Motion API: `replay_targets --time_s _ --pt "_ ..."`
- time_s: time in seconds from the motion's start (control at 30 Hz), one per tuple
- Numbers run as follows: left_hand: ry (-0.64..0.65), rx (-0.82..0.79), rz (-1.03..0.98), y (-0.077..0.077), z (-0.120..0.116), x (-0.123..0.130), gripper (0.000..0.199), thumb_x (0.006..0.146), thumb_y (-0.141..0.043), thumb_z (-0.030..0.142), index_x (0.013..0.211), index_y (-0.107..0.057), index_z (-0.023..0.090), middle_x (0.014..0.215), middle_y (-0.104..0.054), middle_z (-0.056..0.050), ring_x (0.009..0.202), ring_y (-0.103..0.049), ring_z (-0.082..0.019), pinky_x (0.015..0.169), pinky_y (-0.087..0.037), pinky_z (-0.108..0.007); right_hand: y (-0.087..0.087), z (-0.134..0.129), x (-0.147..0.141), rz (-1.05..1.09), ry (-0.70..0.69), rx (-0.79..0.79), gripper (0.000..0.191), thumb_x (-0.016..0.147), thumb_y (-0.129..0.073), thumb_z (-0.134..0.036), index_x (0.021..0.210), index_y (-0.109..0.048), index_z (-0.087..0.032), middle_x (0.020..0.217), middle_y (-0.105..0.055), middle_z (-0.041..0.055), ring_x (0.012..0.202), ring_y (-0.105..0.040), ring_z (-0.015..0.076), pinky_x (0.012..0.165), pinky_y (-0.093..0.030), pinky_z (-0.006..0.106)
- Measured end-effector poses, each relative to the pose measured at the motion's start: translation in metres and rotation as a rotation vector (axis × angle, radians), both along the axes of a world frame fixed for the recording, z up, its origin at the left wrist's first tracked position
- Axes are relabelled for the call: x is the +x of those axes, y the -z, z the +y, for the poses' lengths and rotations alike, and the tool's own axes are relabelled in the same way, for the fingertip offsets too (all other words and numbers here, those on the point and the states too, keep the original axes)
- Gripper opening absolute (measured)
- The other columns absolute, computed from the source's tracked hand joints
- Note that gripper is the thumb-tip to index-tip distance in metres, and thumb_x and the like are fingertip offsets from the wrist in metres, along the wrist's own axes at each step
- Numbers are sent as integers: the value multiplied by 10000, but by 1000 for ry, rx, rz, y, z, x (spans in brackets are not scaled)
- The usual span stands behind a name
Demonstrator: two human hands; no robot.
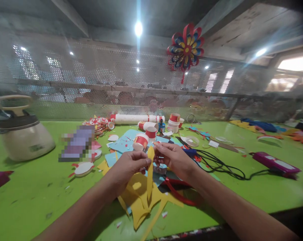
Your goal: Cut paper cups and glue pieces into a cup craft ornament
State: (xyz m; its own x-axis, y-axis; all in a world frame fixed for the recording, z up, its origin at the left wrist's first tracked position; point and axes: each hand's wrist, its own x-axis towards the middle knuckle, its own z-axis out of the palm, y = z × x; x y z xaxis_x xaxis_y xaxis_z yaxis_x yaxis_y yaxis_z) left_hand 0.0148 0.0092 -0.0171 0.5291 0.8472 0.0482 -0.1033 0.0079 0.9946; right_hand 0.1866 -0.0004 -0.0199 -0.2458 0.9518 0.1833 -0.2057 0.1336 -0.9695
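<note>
Although the middle of the green worktop [251, 201] is crowded, a cream flask [23, 137] is set well apart from it, toward the far left. Nearer the middle, a white disc with red tabs [83, 169] is laid flat. The yellow strip [149, 179] is found above the middle of the near edge, roughly upright, its rounded end raised. It is pinched near the top between thumb and forefinger of the left hand [128, 167]. Below it, cut yellow paper [136, 204] is spread toward the near edge, and behind it two red-and-white cups [140, 142] [150, 133] are seen on or beside blue sheets [118, 145]. The fingertips of the right hand [177, 160] are bent close beside the strip's top; whether anything is gripped by them cannot be told. Under that wrist a red-handled tool [177, 196] is lying, and farther right a black cable [224, 170] is run to a purple block [277, 164].

The strip could be creased or torn if it were pinched too hard, since it looks thin. Its lower end could be caught on the loose paper if the hands were lowered, and the tool or cable could be snagged by the right forearm.
</note>
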Motion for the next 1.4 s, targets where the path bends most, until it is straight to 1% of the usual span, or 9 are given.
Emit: replay_targets --time_s 0.2,0.37,0.5,0.67,0.87,1.0,1.07,1.23,1.4 --pt "-5 25 45 0 -2 0 112 666 -652 205 577 -615 150 555 -509 20 562 -424 -106 592 -347 -248 0 -3 -4 -35 3 -10 452 798 -546 -560 653 -636 -141 619 -567 6 562 -508 107 588 -413 272" --pt "6 62 86 1 -1 -1 88 675 -635 219 622 -639 150 592 -540 11 564 -423 -108 597 -345 -255 -4 -6 -8 -92 87 17 282 710 -699 -422 656 -641 -151 584 -555 -26 514 -467 83 546 -389 251" --pt "-4 58 104 0 -2 0 97 666 -642 221 595 -625 157 554 -521 24 549 -429 -110 608 -349 -260 -4 -6 -7 -106 126 38 223 685 -722 -368 653 -645 -161 559 -548 -43 492 -465 81 541 -386 256" --pt "17 28 58 2 -1 1 148 698 -643 285 688 -667 139 708 -590 -27 653 -479 -134 614 -363 -258 -3 -5 -6 -150 120 61 214 692 -713 -354 653 -664 -150 580 -579 -19 522 -477 89 558 -385 259" --pt "25 -30 3 7 0 1 176 696 -658 273 626 -659 111 574 -553 -3 517 -411 -85 539 -323 -237 1 -5 -8 -208 82 38 297 705 -688 -439 662 -638 -149 569 -572 -10 500 -497 105 530 -394 268" --pt "-100 -53 -77 2 3 -1 177 674 -674 251 572 -614 119 531 -549 5 484 -438 -80 527 -355 -231 4 2 -4 -233 168 61 388 760 -584 -541 715 -616 -157 609 -552 -4 524 -500 113 512 -403 267" --pt "-202 -56 -138 -1 8 -6 141 682 -661 235 611 -612 123 585 -603 -19 555 -534 -108 593 -416 -244 6 7 0 -285 231 105 393 760 -576 -548 724 -621 -159 594 -546 -5 525 -490 117 512 -401 270" --pt "-466 -3 -300 -5 25 -18 120 690 -652 218 651 -567 143 575 -624 -6 566 -587 -118 606 -457 -244 11 14 6 -538 358 282 310 753 -614 -445 603 -613 -174 543 -543 -12 500 -445 117 520 -345 274" --pt "-633 52 -402 -10 35 -26 84 747 -579 153 676 -533 159 571 -616 13 533 -565 -92 553 -441 -209 13 14 7 -740 406 416 270 808 -545 -373 642 -620 -173 575 -560 0 531 -457 130 533 -324 271"
